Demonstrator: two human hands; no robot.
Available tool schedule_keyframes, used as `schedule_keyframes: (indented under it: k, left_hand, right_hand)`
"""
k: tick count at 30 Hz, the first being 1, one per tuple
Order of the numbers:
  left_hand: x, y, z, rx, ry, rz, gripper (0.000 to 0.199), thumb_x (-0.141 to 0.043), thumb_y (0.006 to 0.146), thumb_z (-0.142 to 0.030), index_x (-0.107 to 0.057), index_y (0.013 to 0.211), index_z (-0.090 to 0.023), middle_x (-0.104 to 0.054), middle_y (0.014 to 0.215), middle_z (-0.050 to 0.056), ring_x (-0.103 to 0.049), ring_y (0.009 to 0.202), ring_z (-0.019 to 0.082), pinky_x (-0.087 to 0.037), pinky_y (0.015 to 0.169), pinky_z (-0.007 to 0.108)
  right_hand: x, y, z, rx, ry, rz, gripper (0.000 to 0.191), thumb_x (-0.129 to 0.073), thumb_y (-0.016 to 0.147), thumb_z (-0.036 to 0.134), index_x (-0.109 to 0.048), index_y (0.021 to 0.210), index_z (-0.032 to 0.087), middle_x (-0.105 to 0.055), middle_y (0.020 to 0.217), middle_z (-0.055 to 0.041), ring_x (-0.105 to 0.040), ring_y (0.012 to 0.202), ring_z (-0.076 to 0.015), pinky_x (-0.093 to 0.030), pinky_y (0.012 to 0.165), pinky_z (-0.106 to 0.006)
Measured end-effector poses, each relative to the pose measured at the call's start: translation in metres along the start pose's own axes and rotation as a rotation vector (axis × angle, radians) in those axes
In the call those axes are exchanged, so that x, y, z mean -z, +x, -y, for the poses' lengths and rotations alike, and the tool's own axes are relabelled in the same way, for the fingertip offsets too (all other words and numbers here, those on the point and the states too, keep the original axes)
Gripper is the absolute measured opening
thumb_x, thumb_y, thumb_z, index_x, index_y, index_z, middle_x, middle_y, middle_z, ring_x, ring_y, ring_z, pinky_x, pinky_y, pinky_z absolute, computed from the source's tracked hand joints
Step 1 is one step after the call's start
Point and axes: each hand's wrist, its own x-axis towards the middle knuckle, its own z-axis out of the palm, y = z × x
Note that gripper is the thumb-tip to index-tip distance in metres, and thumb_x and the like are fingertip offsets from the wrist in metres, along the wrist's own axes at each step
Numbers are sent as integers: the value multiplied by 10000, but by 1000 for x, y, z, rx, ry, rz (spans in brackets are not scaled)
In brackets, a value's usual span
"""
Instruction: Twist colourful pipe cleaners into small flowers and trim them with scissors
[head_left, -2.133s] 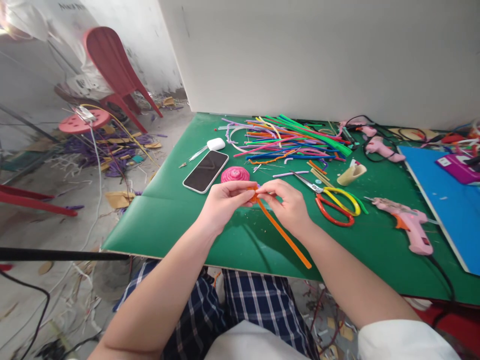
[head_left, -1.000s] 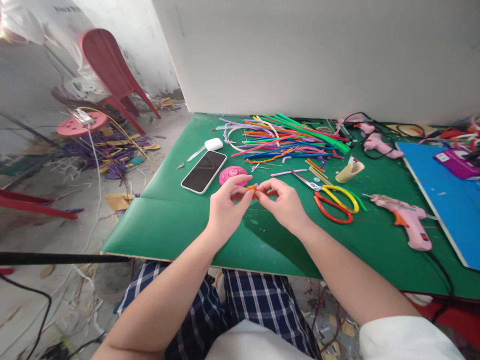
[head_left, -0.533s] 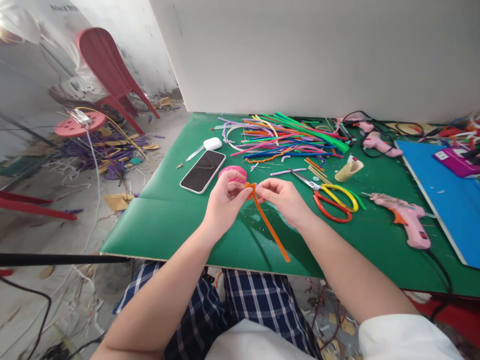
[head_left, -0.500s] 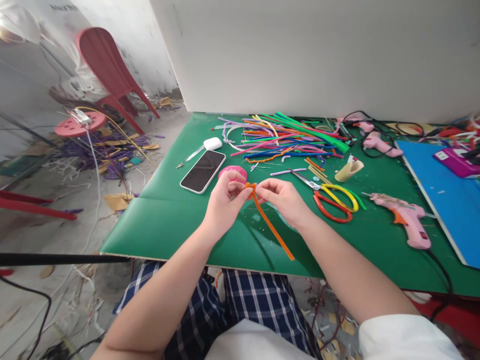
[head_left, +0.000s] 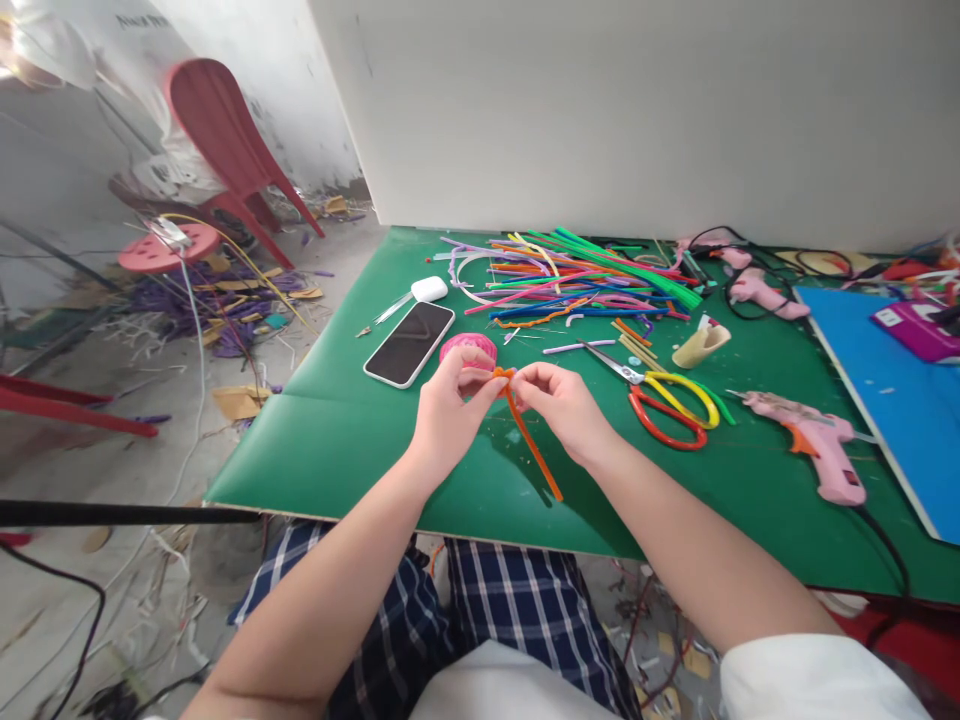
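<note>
The left hand holds between thumb and finger the curled upper end of an orange stem, and the right hand pinches it closely just beside. The stem is above the green table, its straight tail pointing to five o'clock. From the curled end, a pink coil (partly covered by left fingers) is at ten o'clock, the scissors at three, and many coloured stems at one.
</note>
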Motion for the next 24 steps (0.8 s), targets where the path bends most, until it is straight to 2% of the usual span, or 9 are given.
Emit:
schedule_keyframes:
  k: [4, 8, 14, 18, 24]
  left_hand:
    - [3, 4, -1, 85, -109, 17, 339, -664, 697, -237, -519, 1000, -200, -665, 725, -5, -649, 698, 140, -514, 682, 267]
    - [7, 6, -2, 86, -134, 16, 341, -680, 682, -222, -530, 987, -197, -673, 723, -10, -654, 702, 139, -518, 668, 250]
    - [9, 4, -5, 86, -170, 104, 444, -636, 730, -213, -501, 1153, -197, -693, 879, 42, -660, 864, 189, -515, 808, 328]
    - [8, 6, -4, 55, -253, 63, 458, -673, 690, -197, -512, 1118, -177, -672, 954, 63, -639, 932, 193, -517, 827, 333]
    - [6, 5, 0, 99, -259, 9, 324, -697, 660, -216, -540, 942, -178, -660, 728, -3, -659, 700, 142, -544, 708, 296]
  right_hand:
    - [2, 2, -1, -16, 24, 0, 221, -667, 669, 387, -606, 705, 178, -560, 639, 30, -514, 610, -92, -447, 610, -246]
    - [6, 3, -2, -8, 8, 23, 224, -657, 685, 397, -627, 739, 182, -596, 684, 13, -547, 665, -111, -459, 619, -252]
    - [4, 2, -2, -2, -33, 46, 230, -688, 647, 387, -640, 724, 176, -603, 685, 14, -527, 634, -106, -451, 622, -261]
    - [3, 2, -3, 1, 25, -3, 227, -677, 662, 391, -631, 730, 180, -598, 686, 18, -532, 633, -101, -460, 634, -261]
    - [2, 1, -2, 37, -26, -14, 226, -657, 684, 393, -614, 749, 181, -603, 723, 3, -536, 654, -110, -468, 626, -261]
